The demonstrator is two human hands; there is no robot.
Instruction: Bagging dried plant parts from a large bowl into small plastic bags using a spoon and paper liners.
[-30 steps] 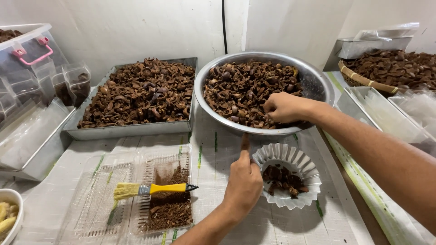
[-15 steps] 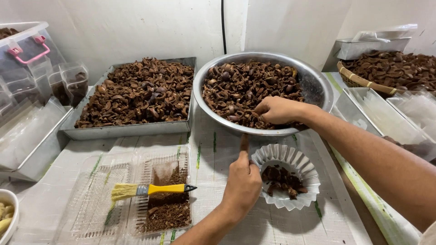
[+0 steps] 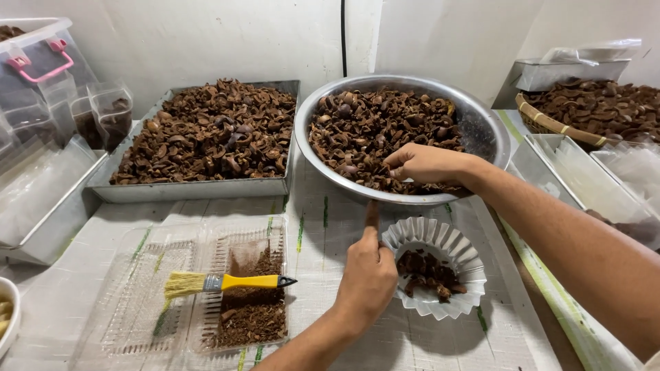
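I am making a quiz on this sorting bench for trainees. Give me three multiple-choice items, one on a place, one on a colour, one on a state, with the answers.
1. Where is the right hand?
A. In the round metal bowl
B. On the brush
C. In the clear tub with the pink clasp

2. What colour is the handle of the brush?
A. Red
B. Yellow
C. Green

3. What state is the white fluted paper cup in?
A. Empty
B. Heaped over its rim
C. Holding a few brown pieces at its bottom

Answers:
1 A: its fingers rest on the brown pieces inside the round metal bowl.
2 B: the handle is yellow, with pale bristles, and lies across a clear plastic tray.
3 C: a small pile sits low in the cup, beside the left hand, which holds a thin brown stick.
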